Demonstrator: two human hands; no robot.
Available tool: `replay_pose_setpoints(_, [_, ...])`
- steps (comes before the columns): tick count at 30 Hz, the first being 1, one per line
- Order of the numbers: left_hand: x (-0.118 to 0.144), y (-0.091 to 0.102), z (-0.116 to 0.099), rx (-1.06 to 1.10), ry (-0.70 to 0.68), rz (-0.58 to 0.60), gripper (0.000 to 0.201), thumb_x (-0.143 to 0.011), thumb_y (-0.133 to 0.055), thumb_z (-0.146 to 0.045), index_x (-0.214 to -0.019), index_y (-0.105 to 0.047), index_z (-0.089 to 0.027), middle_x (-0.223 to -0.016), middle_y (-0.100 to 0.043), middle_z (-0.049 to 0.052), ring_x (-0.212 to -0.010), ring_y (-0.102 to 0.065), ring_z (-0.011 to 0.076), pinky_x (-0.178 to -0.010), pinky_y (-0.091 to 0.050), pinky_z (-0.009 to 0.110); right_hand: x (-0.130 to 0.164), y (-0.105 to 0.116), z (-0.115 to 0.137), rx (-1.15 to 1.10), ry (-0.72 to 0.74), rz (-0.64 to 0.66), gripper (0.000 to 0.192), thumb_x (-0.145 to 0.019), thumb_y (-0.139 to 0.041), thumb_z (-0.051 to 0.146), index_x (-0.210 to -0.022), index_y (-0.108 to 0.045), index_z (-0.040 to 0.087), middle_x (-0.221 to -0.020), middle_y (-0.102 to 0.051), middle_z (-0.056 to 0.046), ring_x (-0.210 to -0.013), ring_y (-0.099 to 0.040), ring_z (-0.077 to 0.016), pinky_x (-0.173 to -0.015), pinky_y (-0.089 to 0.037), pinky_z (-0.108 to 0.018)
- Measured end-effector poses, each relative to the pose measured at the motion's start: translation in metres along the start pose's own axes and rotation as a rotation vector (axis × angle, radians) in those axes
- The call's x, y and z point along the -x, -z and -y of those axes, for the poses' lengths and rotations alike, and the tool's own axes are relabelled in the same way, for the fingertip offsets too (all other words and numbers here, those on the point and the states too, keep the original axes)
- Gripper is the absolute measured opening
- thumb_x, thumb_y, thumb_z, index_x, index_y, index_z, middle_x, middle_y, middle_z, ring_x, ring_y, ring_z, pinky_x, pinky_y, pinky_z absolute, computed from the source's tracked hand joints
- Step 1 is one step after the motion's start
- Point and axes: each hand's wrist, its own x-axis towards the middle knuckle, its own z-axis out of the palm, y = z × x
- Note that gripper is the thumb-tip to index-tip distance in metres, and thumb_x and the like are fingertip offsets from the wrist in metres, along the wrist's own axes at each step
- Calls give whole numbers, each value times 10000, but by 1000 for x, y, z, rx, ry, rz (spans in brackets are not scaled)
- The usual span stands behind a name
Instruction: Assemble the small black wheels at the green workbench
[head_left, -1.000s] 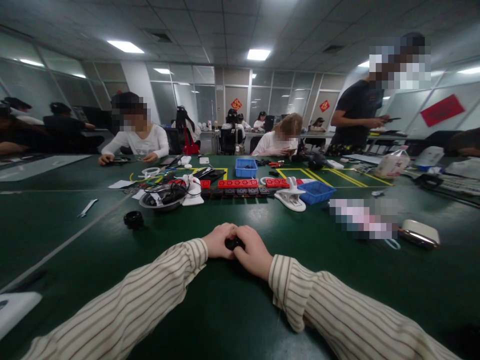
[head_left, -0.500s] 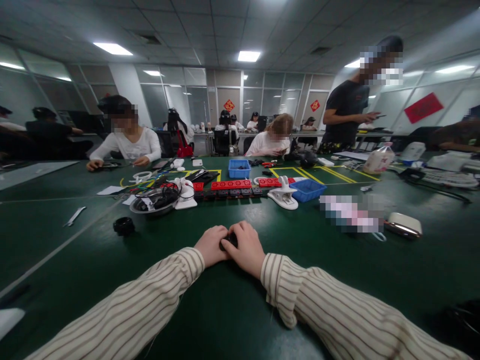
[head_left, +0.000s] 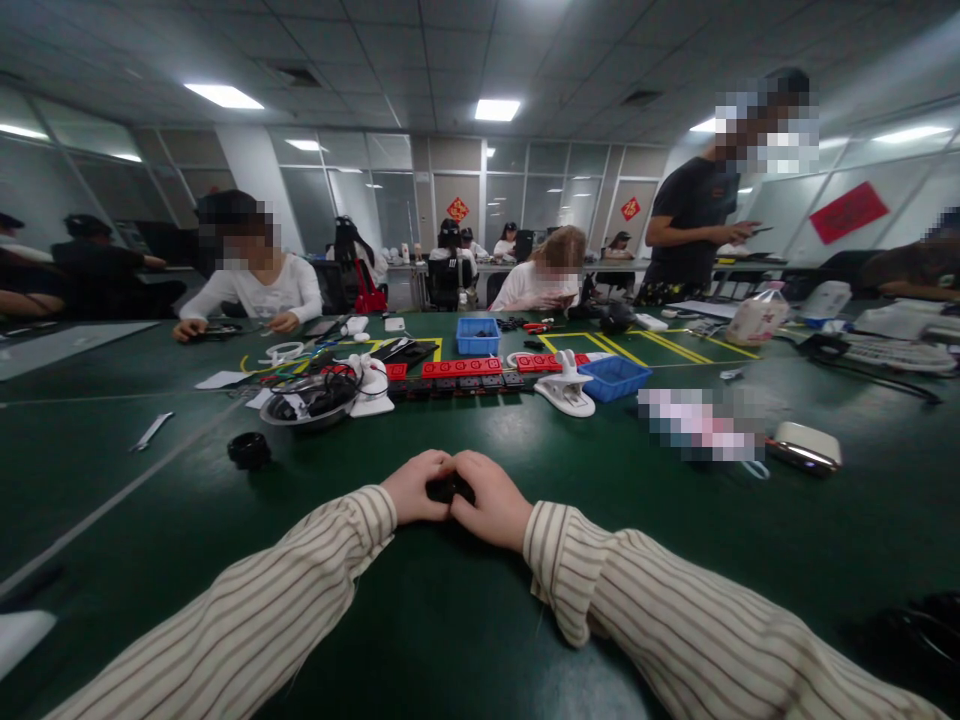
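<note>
Resting low on the green worktop (head_left: 465, 600) at the centre of the frame, the left hand (head_left: 415, 487) and right hand (head_left: 491, 500) are pressed together around a small black part (head_left: 448, 489), of which only a dark sliver shows between the fingers. Each hand's grip is clenched on that part from its own side; what kind of part it is cannot be told, since the fingers cover most of it. Striped sleeves run back from both wrists to the bottom corners.

By my reading, the step in hand is a close two-handed working of the part, pressing or twisting it, and the next move calls for steady, opposed pressure without letting it slip between the fingertips.

Further off, at mid-left, a black ring-shaped part (head_left: 248, 450) lies alone, well apart from the hands. Beyond it sits a metal bowl (head_left: 304, 410) of dark cables, then a white clip stand (head_left: 568, 392) beside a blue tray (head_left: 615, 379), with a row of red blocks (head_left: 461, 368) behind. At mid-right lies a white case (head_left: 806, 445). Along the far edge other people sit at work, and one stands at upper right.
</note>
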Motion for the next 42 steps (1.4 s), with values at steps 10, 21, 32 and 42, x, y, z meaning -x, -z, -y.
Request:
replay_pose_setpoints(10, [0,-9,-13,-201,133,-65,614,-549,-752,-454,-1034,-538,-143,-1040,-534,94,-979,-488,279,-903,-379,428,1,1,1,226,-154,-123,284,-775,-620,365,-936,-537,146,-935,-502,-54,-901,-442,-186,-798,-339,-317])
replay_pose_setpoints(21, [1,-7,-8,-126,85,-85,453,-584,-766,-389,-948,-627,-158,-918,-556,47,-882,-513,234,-805,-414,341,-8,21,-9,39,4,98,216,-731,-681,207,-925,-616,138,-888,-564,-40,-867,-476,-161,-790,-373,-282])
replay_pose_setpoints(32, [2,0,2,5,61,0,507,-576,-790,-346,-1013,-602,-171,-1081,-550,67,-1046,-474,258,-932,-361,371,0,8,-8,-224,39,-8,285,-666,-497,9,-906,-574,143,-957,-570,-29,-929,-495,-159,-868,-381,-301])
replay_pose_setpoints(42, [1,-9,-34,-170,326,-116,431,-559,-731,-500,-803,-581,-178,-769,-596,5,-758,-576,225,-674,-417,294,-3,11,-2,234,-246,-33,313,-728,-672,410,-837,-557,141,-812,-513,-32,-791,-452,-161,-714,-342,-281])
